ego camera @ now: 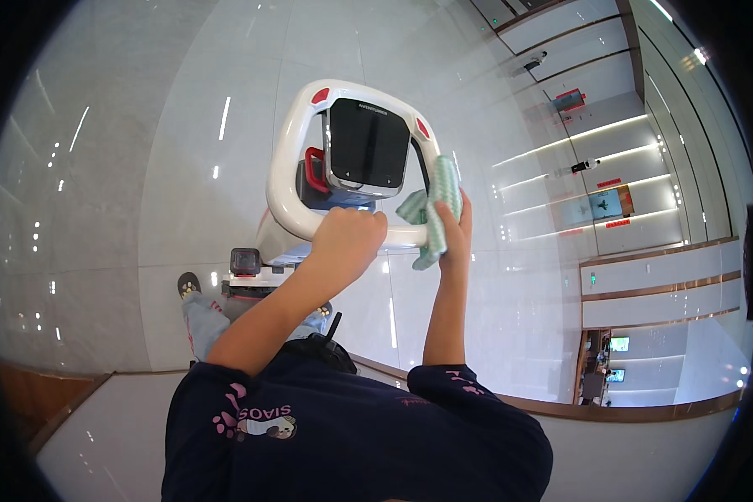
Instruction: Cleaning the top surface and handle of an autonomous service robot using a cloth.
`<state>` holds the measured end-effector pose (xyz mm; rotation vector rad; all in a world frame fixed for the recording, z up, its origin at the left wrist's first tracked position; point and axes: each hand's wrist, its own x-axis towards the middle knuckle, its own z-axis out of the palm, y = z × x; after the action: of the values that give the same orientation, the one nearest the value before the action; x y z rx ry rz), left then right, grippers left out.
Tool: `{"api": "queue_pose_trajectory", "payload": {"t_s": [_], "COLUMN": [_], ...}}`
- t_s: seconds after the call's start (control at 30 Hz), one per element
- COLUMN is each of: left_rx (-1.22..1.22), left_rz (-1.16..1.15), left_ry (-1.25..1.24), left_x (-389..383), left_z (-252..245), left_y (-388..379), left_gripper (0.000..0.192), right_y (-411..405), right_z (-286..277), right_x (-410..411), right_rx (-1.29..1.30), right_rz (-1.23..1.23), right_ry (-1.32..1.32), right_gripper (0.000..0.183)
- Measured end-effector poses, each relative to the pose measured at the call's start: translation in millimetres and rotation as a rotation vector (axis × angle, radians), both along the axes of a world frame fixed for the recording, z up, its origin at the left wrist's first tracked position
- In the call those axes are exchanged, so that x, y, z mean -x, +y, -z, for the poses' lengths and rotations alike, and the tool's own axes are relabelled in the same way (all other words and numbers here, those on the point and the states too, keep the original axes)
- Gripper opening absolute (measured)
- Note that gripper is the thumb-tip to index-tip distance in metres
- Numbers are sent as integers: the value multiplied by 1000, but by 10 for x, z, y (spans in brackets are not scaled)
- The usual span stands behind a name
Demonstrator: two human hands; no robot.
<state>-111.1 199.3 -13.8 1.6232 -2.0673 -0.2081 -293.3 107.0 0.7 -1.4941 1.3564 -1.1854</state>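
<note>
A white looped handle (282, 157) of a wheeled machine stands in front of me, with a dark display panel (368, 144) framed inside it and a red curved handle (314, 169) at the panel's left. My left hand (350, 233) is closed around the lower bar of the loop. At the loop's right side, my right hand (455, 229) grips a green-and-white cloth (444, 194), which lies against the bar and is draped partly round it. The cloth hides that part of the bar.
Glossy tiled floor (194, 125) surrounds the machine. A small black square device (245, 261) sits on the machine's near left part, close to my legs. White wall panels (659, 276) and lit screens (619, 344) stand far right; two people are distant at the upper right.
</note>
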Motion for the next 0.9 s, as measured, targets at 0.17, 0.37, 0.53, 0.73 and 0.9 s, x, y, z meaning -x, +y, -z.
{"api": "queue_pose_trajectory", "payload": {"t_s": [0.17,0.37,0.53,0.73,0.9], "left_rx": [19,71,47,161,150], "left_rz": [-14,-8,-16,-56,-48], "left_ry": [-7,3,22,23,35], "left_x": [14,18,30,147,125], "left_z": [-1,46,-1,58,51], "left_y": [3,-15,13,-22,-67], "left_gripper": [29,29,28,20,16], "right_y": [-407,-757,-777,-680,-784], "right_z": [-206,-437,-194,-270,-168], "right_x": [-26,-524,-1032,-806,-1040], "right_rx": [214,185,619,746,730], "right_rz": [-150,-543,-805,-998,-772], "right_ry": [524,616,1019,1137,1077], "right_gripper": [52,42,56,66,66]}}
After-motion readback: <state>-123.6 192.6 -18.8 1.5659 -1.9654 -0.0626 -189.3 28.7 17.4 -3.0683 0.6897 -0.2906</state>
